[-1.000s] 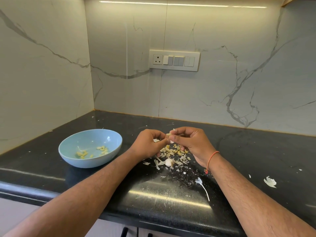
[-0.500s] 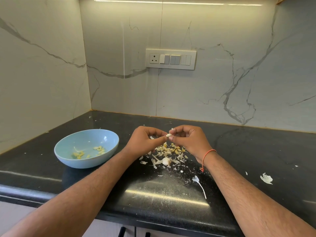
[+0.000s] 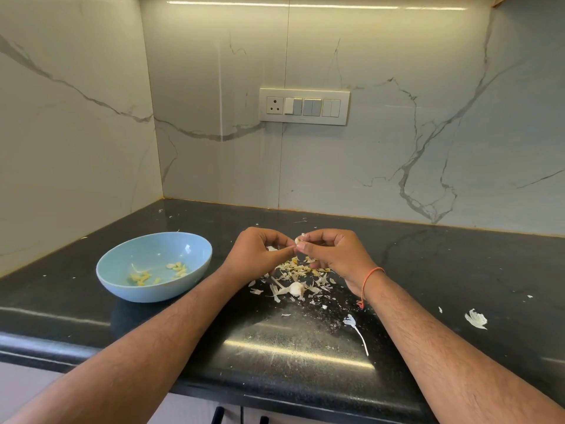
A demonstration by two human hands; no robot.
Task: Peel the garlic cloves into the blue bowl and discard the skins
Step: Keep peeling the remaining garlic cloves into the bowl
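Note:
My left hand (image 3: 256,254) and my right hand (image 3: 333,255) meet fingertip to fingertip above the counter, both pinching one small garlic clove (image 3: 298,239) with skin partly on it. Below them lies a heap of pale garlic skins (image 3: 301,270), and a piece of the garlic bulb (image 3: 296,289) sits at its near edge. The blue bowl (image 3: 122,264) stands to the left of my hands with several peeled yellowish cloves (image 3: 176,269) inside.
The black counter (image 3: 458,270) ends in a front edge close to me. Loose skin scraps lie at the right (image 3: 475,319) and in front (image 3: 354,325). Marble walls close in the back and left; a switch panel (image 3: 304,106) is on the back wall.
The hands stay together on the clove, with only small finger movements. The view has shifted slightly, so everything sits a little lower and to the left than before.

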